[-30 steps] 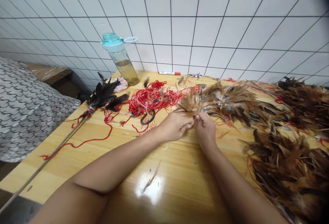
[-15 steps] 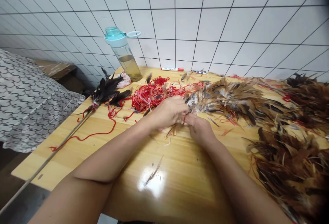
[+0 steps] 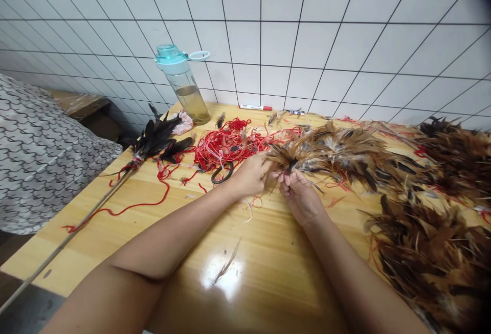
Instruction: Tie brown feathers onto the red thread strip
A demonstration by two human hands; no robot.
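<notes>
A long bundle of brown and grey feathers (image 3: 345, 145) lies across the table, its left end between my hands. My left hand (image 3: 249, 176) is closed at that end, with brown feathers fanning over its fingers. Just to the right, my right hand (image 3: 303, 198) is closed in a pinch below the feather bases. What its fingertips hold is too small to make out. Behind my left hand lies a tangled heap of red string (image 3: 226, 145). A black looped handle (image 3: 223, 173), like that of scissors, shows beside my left wrist.
A stick with black feathers (image 3: 149, 142) tied to its end crosses the table's left side. Behind stand a water bottle (image 3: 190, 96) and a red-and-white marker (image 3: 255, 107). Dark brown feather bundles (image 3: 433, 252) lie at the right. Patterned cloth (image 3: 49, 160) hangs at the left.
Feathers at the bundle's left end now fan out over my left hand. My hands have moved slightly apart, and the right has turned so its fingertips show. The black handle has come into view.
</notes>
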